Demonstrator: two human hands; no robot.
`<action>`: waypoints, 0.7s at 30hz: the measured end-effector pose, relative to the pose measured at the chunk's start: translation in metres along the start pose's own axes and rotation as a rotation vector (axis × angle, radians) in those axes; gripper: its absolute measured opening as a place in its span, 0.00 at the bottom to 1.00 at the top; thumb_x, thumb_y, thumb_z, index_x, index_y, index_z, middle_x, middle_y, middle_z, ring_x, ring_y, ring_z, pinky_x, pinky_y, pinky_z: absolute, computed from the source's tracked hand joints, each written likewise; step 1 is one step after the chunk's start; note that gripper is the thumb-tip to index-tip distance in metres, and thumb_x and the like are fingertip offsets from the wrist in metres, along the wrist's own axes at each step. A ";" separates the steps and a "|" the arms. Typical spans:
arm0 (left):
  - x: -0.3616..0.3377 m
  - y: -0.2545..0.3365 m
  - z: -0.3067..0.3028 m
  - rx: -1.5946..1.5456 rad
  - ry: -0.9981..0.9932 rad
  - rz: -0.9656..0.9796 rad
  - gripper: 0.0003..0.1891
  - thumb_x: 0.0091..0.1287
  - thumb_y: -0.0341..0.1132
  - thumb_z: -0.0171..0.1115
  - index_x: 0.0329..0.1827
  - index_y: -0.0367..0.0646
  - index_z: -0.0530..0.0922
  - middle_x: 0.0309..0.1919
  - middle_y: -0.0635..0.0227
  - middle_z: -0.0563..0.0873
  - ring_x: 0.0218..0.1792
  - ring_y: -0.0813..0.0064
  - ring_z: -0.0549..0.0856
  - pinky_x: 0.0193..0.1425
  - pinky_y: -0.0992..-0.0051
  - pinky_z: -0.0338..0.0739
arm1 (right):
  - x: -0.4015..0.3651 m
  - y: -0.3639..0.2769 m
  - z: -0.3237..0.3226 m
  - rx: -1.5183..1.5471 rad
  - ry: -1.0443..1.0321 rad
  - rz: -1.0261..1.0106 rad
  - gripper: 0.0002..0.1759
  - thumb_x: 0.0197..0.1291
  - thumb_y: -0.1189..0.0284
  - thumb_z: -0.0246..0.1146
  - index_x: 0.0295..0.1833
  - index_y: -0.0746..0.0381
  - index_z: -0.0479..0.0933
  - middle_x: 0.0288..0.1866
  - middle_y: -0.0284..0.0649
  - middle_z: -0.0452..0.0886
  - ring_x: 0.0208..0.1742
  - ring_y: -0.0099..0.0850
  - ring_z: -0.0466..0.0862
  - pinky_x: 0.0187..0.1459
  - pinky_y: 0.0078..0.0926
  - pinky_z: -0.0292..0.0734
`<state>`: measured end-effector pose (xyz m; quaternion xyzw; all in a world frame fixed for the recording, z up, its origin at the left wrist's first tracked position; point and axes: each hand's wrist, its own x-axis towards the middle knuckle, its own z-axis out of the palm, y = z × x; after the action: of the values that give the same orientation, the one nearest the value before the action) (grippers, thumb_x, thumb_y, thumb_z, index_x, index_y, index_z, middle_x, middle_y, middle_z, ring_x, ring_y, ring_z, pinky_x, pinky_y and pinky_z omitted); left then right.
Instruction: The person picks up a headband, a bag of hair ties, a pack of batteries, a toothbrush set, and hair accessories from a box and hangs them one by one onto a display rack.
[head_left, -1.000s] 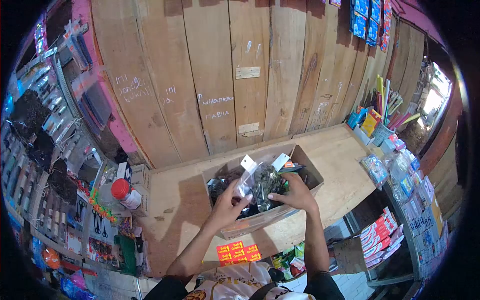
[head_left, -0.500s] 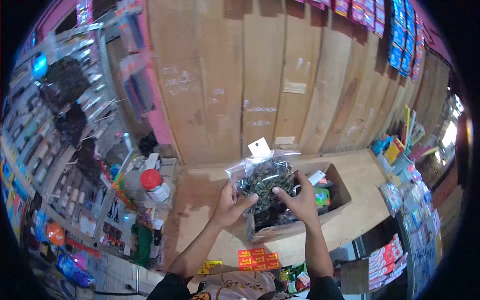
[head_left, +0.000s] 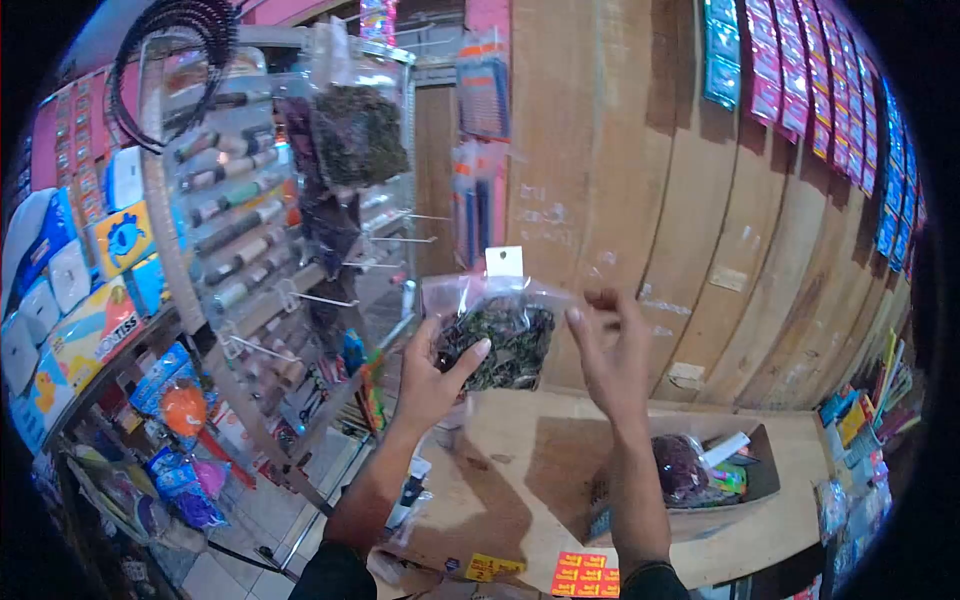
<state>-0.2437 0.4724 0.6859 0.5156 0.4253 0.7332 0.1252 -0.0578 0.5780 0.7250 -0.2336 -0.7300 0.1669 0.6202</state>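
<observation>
A clear plastic bag (head_left: 497,345) packed with dark green, leafy-looking material is held up in front of the shelves, a white hang tag (head_left: 504,262) at its top. My left hand (head_left: 435,375) grips its lower left side, thumb across the front. Close by the bag's upper right corner is my right hand (head_left: 612,355), its thumb and curled fingers apart and the thumb tip right at the plastic edge. A similar bag of dark green material (head_left: 358,135) hangs on the rack at the left.
On the wooden counter (head_left: 490,440), an open cardboard box (head_left: 740,500) holds a dark purple bundle and other packets. A metal display rack (head_left: 400,190) with protruding hooks (head_left: 330,298) stands at the left. Sachet strips (head_left: 790,60) hang at the upper right; yellow and red labels (head_left: 585,575) lie near the front edge.
My view has swung left toward the rack. The bag has moved from over the box to in front of the rack; my right hand has shifted from its front to its upper right corner.
</observation>
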 end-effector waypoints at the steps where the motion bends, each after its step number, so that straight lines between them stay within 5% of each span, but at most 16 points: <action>1: 0.007 0.013 -0.008 0.024 -0.001 0.032 0.23 0.67 0.30 0.70 0.62 0.34 0.74 0.52 0.64 0.83 0.52 0.76 0.81 0.60 0.74 0.75 | 0.015 -0.009 0.015 0.026 0.030 -0.027 0.20 0.61 0.65 0.72 0.50 0.69 0.80 0.44 0.48 0.85 0.47 0.40 0.85 0.53 0.33 0.76; 7: 0.052 0.078 -0.045 0.139 0.062 0.239 0.25 0.67 0.33 0.70 0.64 0.32 0.73 0.53 0.62 0.83 0.55 0.74 0.81 0.63 0.72 0.74 | 0.100 -0.066 0.084 0.488 -0.254 -0.077 0.17 0.68 0.64 0.65 0.46 0.70 0.82 0.41 0.45 0.87 0.50 0.32 0.85 0.55 0.32 0.77; 12: 0.106 0.100 -0.059 0.318 0.184 0.430 0.23 0.66 0.39 0.71 0.59 0.34 0.78 0.51 0.55 0.86 0.54 0.67 0.83 0.62 0.67 0.74 | 0.157 -0.093 0.122 0.331 -0.018 -0.411 0.13 0.63 0.67 0.66 0.44 0.66 0.83 0.42 0.54 0.86 0.44 0.46 0.87 0.48 0.39 0.80; 17: 0.124 0.104 -0.030 0.564 0.368 0.522 0.23 0.65 0.40 0.71 0.57 0.34 0.78 0.49 0.49 0.85 0.53 0.55 0.84 0.60 0.60 0.75 | 0.191 -0.113 0.140 0.497 -0.008 -0.371 0.11 0.61 0.69 0.67 0.45 0.65 0.80 0.36 0.48 0.86 0.39 0.40 0.87 0.44 0.36 0.80; 19: 0.131 0.110 -0.024 0.567 0.390 0.508 0.20 0.66 0.38 0.70 0.56 0.36 0.78 0.49 0.57 0.86 0.52 0.69 0.84 0.60 0.69 0.75 | 0.205 -0.113 0.149 0.565 -0.014 -0.356 0.11 0.61 0.71 0.67 0.45 0.66 0.80 0.34 0.46 0.86 0.37 0.37 0.87 0.43 0.34 0.80; 21: 0.140 0.118 -0.022 0.534 0.386 0.503 0.22 0.66 0.39 0.71 0.57 0.35 0.78 0.50 0.55 0.86 0.53 0.67 0.84 0.61 0.67 0.75 | 0.222 -0.115 0.154 0.608 0.000 -0.332 0.10 0.60 0.73 0.66 0.44 0.67 0.80 0.33 0.44 0.86 0.36 0.33 0.87 0.42 0.31 0.80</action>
<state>-0.2934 0.4771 0.8630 0.4708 0.4770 0.6880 -0.2782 -0.2514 0.6107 0.9428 0.0839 -0.6751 0.2735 0.6800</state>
